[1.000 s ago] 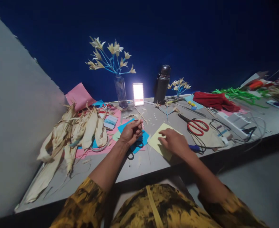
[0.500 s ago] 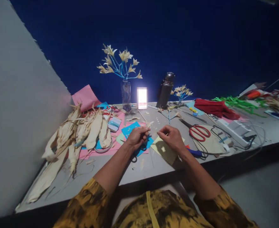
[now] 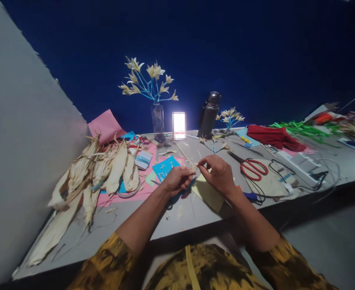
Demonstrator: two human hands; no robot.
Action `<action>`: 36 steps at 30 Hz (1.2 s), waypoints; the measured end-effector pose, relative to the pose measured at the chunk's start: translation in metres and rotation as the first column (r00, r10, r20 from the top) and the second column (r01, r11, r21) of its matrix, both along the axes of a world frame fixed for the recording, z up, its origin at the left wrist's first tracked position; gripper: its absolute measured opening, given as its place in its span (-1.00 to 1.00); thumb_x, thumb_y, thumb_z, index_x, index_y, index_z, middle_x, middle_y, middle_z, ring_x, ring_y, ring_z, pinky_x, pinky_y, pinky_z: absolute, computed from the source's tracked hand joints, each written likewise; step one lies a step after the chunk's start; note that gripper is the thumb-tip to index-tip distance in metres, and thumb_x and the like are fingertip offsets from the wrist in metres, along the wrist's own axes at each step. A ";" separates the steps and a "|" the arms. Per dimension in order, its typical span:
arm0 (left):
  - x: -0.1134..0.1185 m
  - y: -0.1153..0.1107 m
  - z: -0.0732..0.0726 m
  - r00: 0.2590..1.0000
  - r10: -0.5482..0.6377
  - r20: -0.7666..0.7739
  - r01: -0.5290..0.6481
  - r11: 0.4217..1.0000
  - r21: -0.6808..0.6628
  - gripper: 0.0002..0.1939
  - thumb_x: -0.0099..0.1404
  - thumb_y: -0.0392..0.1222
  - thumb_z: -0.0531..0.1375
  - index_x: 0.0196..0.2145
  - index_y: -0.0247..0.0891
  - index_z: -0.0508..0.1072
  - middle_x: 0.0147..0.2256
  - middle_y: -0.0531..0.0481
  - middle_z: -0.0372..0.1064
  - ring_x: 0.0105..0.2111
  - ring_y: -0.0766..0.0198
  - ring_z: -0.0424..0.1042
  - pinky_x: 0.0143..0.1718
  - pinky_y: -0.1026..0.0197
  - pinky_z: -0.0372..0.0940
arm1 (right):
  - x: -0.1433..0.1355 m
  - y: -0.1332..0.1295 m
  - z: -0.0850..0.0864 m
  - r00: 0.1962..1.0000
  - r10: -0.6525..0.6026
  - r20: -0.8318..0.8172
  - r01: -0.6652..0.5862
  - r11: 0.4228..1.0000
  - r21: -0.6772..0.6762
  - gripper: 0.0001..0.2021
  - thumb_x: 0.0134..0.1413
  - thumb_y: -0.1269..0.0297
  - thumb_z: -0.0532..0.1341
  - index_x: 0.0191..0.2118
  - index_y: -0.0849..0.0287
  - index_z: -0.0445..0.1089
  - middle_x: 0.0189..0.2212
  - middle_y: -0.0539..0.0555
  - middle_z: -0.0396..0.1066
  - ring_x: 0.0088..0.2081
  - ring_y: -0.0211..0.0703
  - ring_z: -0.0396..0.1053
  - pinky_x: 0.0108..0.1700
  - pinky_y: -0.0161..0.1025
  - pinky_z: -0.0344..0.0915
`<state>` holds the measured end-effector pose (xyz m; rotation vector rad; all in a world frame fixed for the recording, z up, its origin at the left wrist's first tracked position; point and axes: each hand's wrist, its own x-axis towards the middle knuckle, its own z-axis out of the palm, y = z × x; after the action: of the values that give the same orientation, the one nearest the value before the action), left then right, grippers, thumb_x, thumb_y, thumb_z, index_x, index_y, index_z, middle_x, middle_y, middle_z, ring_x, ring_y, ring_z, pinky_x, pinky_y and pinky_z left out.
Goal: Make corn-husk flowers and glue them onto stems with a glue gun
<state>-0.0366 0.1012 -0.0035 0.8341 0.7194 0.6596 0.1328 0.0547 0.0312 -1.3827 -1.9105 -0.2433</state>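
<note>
Head view: the left hand (image 3: pixel 179 179) pinches a small pale piece (image 3: pixel 192 165) between thumb and fingertips, remaining fingers curled in. Right hand (image 3: pixel 218 171) has thumb and forefinger close together at the right side of that piece; whether they grip it or merely touch cannot be told. The piece is held above the table (image 3: pixel 180 225), between the blue paper (image 3: pixel 168 161) to the left and the yellow paper (image 3: pixel 209 192) to the right. Done, as judged from the layout: one tall spray of flowers (image 3: pixel 154 72) stands in the glass bottle (image 3: pixel 158 123) at the far side, and a smaller bunch (image 3: pixel 231 116) stands right of the dark flask (image 3: pixel 209 117). Apparently incomplete: a short blue-stemmed twig (image 3: pixel 215 146), bearing few blooms, lies beyond the right hand. The held piece shows no visible join to a stem. Unused stock appears ample: dry husks (image 3: pixel 86 173) lie heaped at left. Red-handled scissors (image 3: pixel 254 169) lie at right, untouched.
</note>
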 end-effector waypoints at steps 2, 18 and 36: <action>0.000 0.000 0.000 1.000 -0.002 0.007 0.002 1.000 -0.005 -0.84 0.07 -0.24 0.32 -0.45 -0.42 0.46 -0.62 0.05 0.29 -0.74 0.52 0.14 -0.78 0.46 -0.07 | 0.000 0.000 0.000 0.999 -0.014 0.034 0.014 1.000 0.014 -0.89 0.08 0.48 0.24 -0.39 0.12 0.40 -0.46 -0.02 0.44 -0.42 -0.19 0.32 -0.31 -0.26 0.13; -0.003 0.001 -0.003 0.998 -0.039 0.039 0.038 0.999 0.023 -0.79 0.04 -0.22 0.38 -0.44 -0.45 0.50 -0.59 0.02 0.34 -0.72 0.52 0.18 -0.76 0.45 -0.01 | -0.002 -0.005 0.004 0.984 -0.058 0.166 0.066 0.997 -0.042 -0.88 0.20 0.42 0.16 -0.34 0.12 0.40 -0.41 0.07 0.45 -0.28 -0.08 0.33 -0.24 -0.21 0.11; 0.001 -0.005 0.007 0.997 0.050 0.064 -0.055 0.996 0.076 -0.74 0.04 -0.17 0.38 -0.41 -0.36 0.42 -0.60 0.11 0.29 -0.73 0.53 0.16 -0.78 0.47 -0.06 | -0.010 -0.016 -0.014 0.898 -0.105 -0.428 0.092 0.994 -0.050 -0.86 0.19 0.19 0.22 -0.26 0.13 0.41 -0.36 0.07 0.45 -0.46 -0.19 0.28 -0.31 -0.23 0.28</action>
<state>-0.0353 0.0959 0.0031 0.8645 0.6647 0.7618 0.1230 0.0383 0.0172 -1.4169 -1.4841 0.0435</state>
